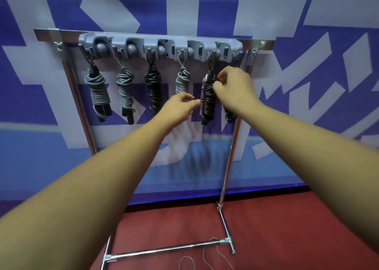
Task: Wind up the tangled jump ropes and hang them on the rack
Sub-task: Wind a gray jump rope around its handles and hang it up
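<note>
One head-worn camera, facing forward and slightly down, close to the chrome rack point(69, 37); left hand point(180, 105) and right hand point(233, 87) reach its black jump rope point(208, 105).

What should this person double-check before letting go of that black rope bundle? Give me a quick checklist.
1. Black rope bundle has its top loop on a hook: ok, as far as it shows.
2. Its coils are snug: cannot tell, both hands cover parts.
3. Left hand and right hand pinch only this bundle: ok.
4. Neighbouring gray bundle hangs apart from it: ok.
5. Rack stands upright: ok.
6. All ropes hung: not ok, a thin cord lies loose on the floor by the rack's base.
</note>
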Action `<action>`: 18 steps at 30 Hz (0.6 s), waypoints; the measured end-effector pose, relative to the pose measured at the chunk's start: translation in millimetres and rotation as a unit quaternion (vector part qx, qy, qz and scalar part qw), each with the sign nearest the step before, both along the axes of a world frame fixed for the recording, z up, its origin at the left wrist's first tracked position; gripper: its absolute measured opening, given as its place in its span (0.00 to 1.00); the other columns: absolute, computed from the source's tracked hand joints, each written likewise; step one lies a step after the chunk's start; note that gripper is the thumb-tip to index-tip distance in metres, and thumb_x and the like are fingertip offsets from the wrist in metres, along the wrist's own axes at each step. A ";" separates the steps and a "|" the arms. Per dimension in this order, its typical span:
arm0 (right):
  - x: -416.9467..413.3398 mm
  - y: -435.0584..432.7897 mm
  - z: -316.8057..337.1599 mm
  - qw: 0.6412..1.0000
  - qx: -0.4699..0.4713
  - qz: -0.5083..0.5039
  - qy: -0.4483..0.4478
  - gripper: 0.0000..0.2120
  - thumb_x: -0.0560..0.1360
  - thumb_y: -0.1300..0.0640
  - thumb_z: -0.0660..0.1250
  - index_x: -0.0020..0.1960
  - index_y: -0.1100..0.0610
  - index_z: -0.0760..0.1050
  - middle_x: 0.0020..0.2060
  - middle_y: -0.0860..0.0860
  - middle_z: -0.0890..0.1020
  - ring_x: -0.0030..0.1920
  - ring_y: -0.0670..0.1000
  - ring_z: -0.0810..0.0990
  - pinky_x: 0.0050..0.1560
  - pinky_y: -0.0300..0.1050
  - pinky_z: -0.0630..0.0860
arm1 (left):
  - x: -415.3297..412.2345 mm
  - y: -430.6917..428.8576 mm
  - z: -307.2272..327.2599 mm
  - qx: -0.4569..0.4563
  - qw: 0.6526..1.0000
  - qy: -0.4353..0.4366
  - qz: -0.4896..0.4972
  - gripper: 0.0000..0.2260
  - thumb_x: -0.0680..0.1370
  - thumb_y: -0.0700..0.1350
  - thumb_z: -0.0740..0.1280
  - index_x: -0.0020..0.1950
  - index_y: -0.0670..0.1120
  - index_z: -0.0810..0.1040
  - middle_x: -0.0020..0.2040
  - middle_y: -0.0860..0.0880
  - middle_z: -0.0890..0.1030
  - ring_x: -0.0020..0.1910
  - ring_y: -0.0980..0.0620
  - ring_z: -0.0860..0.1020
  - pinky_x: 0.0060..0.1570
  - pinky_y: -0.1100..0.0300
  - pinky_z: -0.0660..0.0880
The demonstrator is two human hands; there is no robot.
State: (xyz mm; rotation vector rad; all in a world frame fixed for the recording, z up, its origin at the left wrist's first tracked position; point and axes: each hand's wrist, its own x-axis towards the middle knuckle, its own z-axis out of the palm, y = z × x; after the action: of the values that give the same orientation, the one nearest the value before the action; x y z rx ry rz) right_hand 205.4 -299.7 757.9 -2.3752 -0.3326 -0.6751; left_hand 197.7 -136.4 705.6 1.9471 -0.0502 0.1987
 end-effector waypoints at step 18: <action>-151.3 -8.3 -447.3 0.904 -0.129 -0.011 0.408 0.18 0.75 0.52 0.65 0.54 0.68 0.76 0.53 0.68 0.79 0.54 0.65 0.79 0.56 0.53 0.74 | -181.6 58.1 -358.9 0.246 0.916 0.315 -0.029 0.05 0.79 0.46 0.68 0.50 0.45 0.81 0.50 0.41 0.84 0.51 0.42 0.81 0.49 0.57 0.75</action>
State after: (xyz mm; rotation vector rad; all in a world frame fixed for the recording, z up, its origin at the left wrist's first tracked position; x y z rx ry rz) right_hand 54.0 -308.0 310.7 -2.6634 -0.0209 0.4129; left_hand 16.1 -78.3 346.7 2.4195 0.2948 -0.5375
